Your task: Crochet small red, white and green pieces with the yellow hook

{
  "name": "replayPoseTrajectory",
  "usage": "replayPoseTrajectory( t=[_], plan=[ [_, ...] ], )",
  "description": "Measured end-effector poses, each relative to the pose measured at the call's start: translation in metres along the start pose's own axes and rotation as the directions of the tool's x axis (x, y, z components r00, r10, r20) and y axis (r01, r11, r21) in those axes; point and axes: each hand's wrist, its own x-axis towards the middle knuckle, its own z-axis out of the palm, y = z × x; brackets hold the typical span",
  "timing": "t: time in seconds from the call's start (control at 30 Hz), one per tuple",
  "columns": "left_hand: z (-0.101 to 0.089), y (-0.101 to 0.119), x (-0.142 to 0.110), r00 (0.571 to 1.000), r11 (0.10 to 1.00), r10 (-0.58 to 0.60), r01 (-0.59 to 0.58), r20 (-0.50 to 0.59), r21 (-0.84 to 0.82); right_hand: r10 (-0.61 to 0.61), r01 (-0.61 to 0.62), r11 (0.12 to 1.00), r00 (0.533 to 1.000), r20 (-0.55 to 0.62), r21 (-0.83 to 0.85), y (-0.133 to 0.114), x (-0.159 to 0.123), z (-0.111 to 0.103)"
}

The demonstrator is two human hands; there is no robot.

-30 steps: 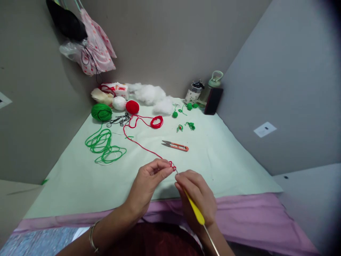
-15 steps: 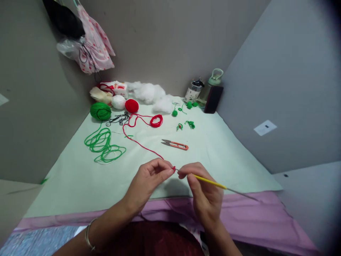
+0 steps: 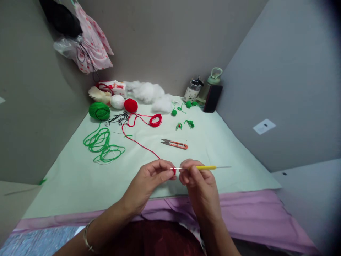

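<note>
My left hand (image 3: 151,181) is closed, pinching a small piece of red crochet work (image 3: 174,171) between thumb and fingers. From it a strand of red yarn (image 3: 144,146) runs back across the table to a loose red coil (image 3: 155,120) and a red yarn ball (image 3: 130,105). My right hand (image 3: 201,185) grips a crochet hook with a yellow handle (image 3: 206,168), held nearly level. The hook's thin metal shaft points left, and its tip reaches the red piece at my left fingertips. Whether the tip is inside a stitch is too small to tell.
Thread snips (image 3: 174,144) lie just beyond my hands. Green yarn loops (image 3: 103,145) and a green ball (image 3: 99,111) are at left. White stuffing (image 3: 149,93) sits at the back; small green crocheted pieces (image 3: 189,123), a phone (image 3: 213,99) and a bottle (image 3: 210,85) are at right.
The crochet hook has swung from slanting down to the right to nearly level, my right hand turning with it. My left hand keeps its pinch on the red piece. The view shifted slightly.
</note>
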Motion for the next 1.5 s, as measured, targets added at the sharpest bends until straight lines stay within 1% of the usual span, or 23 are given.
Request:
replayPoseTrajectory(
  t=[0.13,0.23,0.3,0.4,0.47,0.5,0.57,0.6,0.63,0.67,0.7,0.73,0.77,0.8,0.83,0.87,0.93,0.97,1.0,1.07,1.2,1.37,1.5],
  plan=[
    [0.002,0.000,0.001,0.999,0.999,0.033,-0.033,0.020,0.017,-0.033,0.036,0.998,0.998,0.059,-0.044,0.003,-0.003,-0.001],
    [-0.002,0.003,0.001,0.999,0.999,0.044,-0.044,0.000,0.026,-0.022,0.024,0.999,0.998,0.060,-0.038,0.004,-0.004,-0.001],
    [-0.005,0.005,0.001,1.000,1.000,0.022,-0.022,-0.019,-0.007,-0.030,0.030,1.000,0.998,0.053,-0.007,0.003,-0.003,-0.001],
    [-0.005,0.010,0.004,0.999,0.982,-0.042,0.038,-0.018,-0.187,-0.043,0.041,0.998,0.997,0.066,0.037,0.004,-0.003,0.000],
    [0.001,0.013,0.009,0.998,0.933,-0.062,0.056,-0.007,-0.357,-0.046,0.042,0.998,0.996,0.080,0.052,0.004,-0.003,0.001],
    [0.005,0.015,0.013,0.999,0.904,-0.052,0.041,-0.014,-0.425,-0.051,0.046,0.997,0.995,0.089,0.060,0.003,-0.003,0.001],
    [0.012,0.018,0.020,0.997,0.872,0.018,-0.055,-0.081,-0.486,-0.060,0.052,0.996,0.993,0.106,0.075,0.003,-0.003,0.002],
    [0.014,0.019,0.023,0.990,0.880,0.082,-0.128,-0.119,-0.458,-0.062,0.052,0.995,0.991,0.116,0.083,0.002,-0.003,0.002],
    [0.015,0.019,0.025,0.974,0.902,0.171,-0.216,-0.150,-0.374,-0.065,0.054,0.994,0.990,0.125,0.091,0.001,-0.003,0.002],
    [0.014,0.019,0.026,0.948,0.924,0.279,-0.308,-0.153,-0.228,-0.068,0.056,0.994,0.989,0.131,0.096,0.000,-0.003,0.002],
    [0.012,0.018,0.027,0.911,0.915,0.396,-0.402,-0.118,-0.031,-0.076,0.063,0.993,0.988,0.134,0.099,-0.001,-0.002,0.002],
    [0.010,0.017,0.026,0.863,0.853,0.503,-0.488,-0.045,0.186,-0.090,0.077,0.992,0.987,0.132,0.099,-0.002,-0.002,0.001],
    [0.006,0.015,0.024,0.820,0.748,0.570,-0.543,0.051,0.381,-0.109,0.097,0.991,0.986,0.125,0.094,-0.002,-0.002,0.000],
    [0.003,0.013,0.022,0.798,0.645,0.588,-0.563,0.135,0.517,-0.131,0.121,0.989,0.985,0.116,0.084,-0.002,-0.001,-0.002],
    [0.001,0.011,0.020,0.802,0.589,0.567,-0.553,0.187,0.590,-0.153,0.146,0.987,0.983,0.106,0.068,-0.002,-0.001,-0.004],
    [-0.001,0.010,0.017,0.837,0.603,0.511,-0.513,0.197,0.611,-0.176,0.172,0.984,0.980,0.097,0.046,-0.001,-0.001,-0.006],
    [-0.001,0.010,0.011,0.929,0.763,0.337,-0.365,0.154,0.534,-0.222,0.224,0.975,0.972,0.082,-0.012,0.001,-0.001,-0.010],
    [0.000,0.010,0.009,0.960,0.842,0.245,-0.279,0.134,0.461,-0.245,0.249,0.967,0.966,0.076,-0.044,0.002,-0.001,-0.011],
    [0.002,0.011,0.007,0.977,0.898,0.174,-0.208,0.123,0.387,-0.269,0.274,0.959,0.961,0.071,-0.076,0.003,-0.002,-0.012],
    [0.006,0.014,0.006,0.990,0.955,0.094,-0.119,0.103,0.271,-0.315,0.323,0.938,0.946,0.073,-0.129,0.003,-0.002,-0.013],
    [0.012,0.011,0.008,0.999,0.996,0.024,-0.027,0.036,0.089,-0.375,0.388,0.902,0.922,0.100,-0.187,0.001,-0.003,-0.010],
    [0.013,0.003,0.012,0.999,0.999,0.048,-0.048,-0.012,-0.021,-0.404,0.421,0.873,0.907,0.121,-0.246,-0.002,-0.004,-0.004],
    [0.014,0.003,0.009,0.999,0.998,0.025,-0.026,-0.030,-0.057,-0.417,0.433,0.864,0.901,0.115,-0.258,-0.002,-0.005,-0.001]
  ],
)
